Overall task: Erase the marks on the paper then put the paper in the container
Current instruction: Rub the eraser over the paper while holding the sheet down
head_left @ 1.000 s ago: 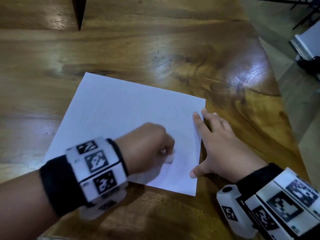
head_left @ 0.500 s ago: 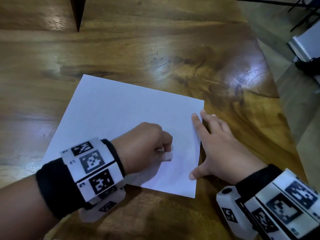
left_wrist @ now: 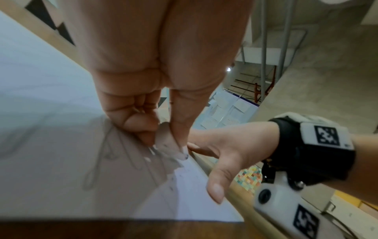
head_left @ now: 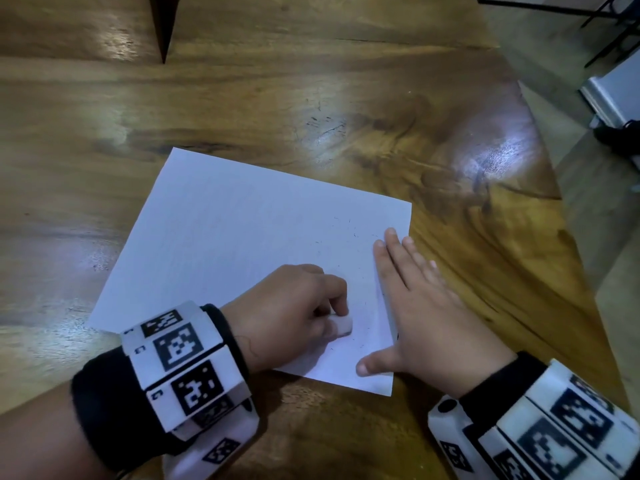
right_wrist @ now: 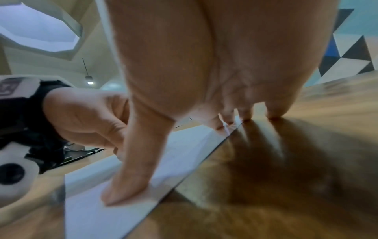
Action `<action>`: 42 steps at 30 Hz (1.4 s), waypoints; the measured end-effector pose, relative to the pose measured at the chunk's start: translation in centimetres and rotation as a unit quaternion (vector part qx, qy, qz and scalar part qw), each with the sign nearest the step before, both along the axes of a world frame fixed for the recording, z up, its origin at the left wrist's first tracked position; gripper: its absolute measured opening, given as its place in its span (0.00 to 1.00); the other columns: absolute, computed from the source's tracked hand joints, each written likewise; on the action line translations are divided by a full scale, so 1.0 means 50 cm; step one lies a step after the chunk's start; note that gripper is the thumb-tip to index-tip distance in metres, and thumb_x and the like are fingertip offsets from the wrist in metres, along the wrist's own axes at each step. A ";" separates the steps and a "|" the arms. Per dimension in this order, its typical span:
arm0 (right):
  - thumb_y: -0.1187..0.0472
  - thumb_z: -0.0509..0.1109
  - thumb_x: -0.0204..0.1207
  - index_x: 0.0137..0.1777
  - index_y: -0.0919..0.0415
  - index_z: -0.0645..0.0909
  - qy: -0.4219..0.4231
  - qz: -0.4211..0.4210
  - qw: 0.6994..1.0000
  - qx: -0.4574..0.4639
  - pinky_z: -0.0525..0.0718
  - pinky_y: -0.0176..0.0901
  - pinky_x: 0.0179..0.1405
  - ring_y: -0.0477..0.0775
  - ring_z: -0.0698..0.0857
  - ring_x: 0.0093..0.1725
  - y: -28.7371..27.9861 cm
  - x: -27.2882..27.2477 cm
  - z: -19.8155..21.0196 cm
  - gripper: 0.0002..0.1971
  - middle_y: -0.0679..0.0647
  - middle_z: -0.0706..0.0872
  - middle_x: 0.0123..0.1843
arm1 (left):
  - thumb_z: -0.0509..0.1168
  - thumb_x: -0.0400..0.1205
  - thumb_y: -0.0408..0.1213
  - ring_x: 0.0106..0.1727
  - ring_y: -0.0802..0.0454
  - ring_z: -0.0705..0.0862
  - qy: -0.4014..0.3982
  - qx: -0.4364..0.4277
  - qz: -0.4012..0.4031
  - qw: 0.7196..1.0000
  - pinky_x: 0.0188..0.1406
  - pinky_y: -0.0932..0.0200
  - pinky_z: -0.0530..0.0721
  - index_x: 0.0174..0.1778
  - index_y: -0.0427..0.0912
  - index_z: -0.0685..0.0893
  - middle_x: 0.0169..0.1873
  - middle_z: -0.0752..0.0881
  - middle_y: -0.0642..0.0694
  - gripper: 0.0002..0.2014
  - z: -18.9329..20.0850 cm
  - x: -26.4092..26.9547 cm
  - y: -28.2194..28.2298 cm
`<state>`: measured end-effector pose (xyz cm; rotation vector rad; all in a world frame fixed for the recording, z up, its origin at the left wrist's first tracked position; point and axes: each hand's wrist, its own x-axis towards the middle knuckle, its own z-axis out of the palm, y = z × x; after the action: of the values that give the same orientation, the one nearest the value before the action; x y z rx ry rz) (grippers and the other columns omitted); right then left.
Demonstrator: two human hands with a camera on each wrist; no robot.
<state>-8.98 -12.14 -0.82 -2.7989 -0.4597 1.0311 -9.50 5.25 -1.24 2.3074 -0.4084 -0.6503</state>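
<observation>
White paper (head_left: 242, 258) lies flat on the wooden counter (head_left: 311, 98), near its right edge. Left hand (head_left: 287, 313) curled tight around a small white eraser (head_left: 341, 325), pinched between thumb and fingertips, its tip pressed to the sheet's near right area; a low grip, likely for firm rubbing pressure. Left wrist view shows faint pencil loops (left_wrist: 114, 160) beside the eraser, not yet cleared, and dark crumbs scattered about. Right hand (head_left: 415, 306) spread flat, holding nothing; thumb and forefinger press the paper's right margin, other fingers on the wood, apparently pinning the sheet so it cannot slide or crumple. No container in view. Erasing step looks unfinished.
</observation>
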 end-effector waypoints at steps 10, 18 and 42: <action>0.31 0.76 0.55 0.78 0.52 0.21 -0.012 0.023 0.999 -0.028 0.27 0.49 0.77 0.45 0.22 0.77 -0.003 0.004 0.003 0.71 0.44 0.18 0.78 | 0.68 0.74 0.42 0.33 0.57 0.75 -0.088 0.056 0.047 0.993 0.38 0.60 0.71 0.44 0.44 0.84 0.35 0.81 0.49 0.07 0.008 0.086 0.013; 0.33 0.77 0.55 0.79 0.53 0.22 0.002 0.009 0.998 -0.066 0.32 0.59 0.79 0.48 0.24 0.79 0.013 0.008 0.009 0.72 0.45 0.19 0.78 | 0.68 0.73 0.35 0.39 0.58 0.80 -0.015 0.058 -0.110 0.992 0.37 0.70 0.72 0.40 0.45 0.86 0.37 0.83 0.54 0.02 -0.003 0.011 0.040; 0.33 0.78 0.55 0.79 0.53 0.22 0.017 0.007 0.995 -0.095 0.33 0.67 0.78 0.49 0.25 0.79 0.022 0.012 0.014 0.72 0.45 0.19 0.78 | 0.65 0.73 0.35 0.33 0.56 0.75 -0.067 0.063 -0.053 0.994 0.30 0.69 0.67 0.35 0.42 0.84 0.29 0.77 0.56 0.03 0.015 0.022 0.025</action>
<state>-8.39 -11.05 -0.14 -2.9410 -0.3977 1.1815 -8.39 6.48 -0.50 2.4714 -0.5703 -0.5879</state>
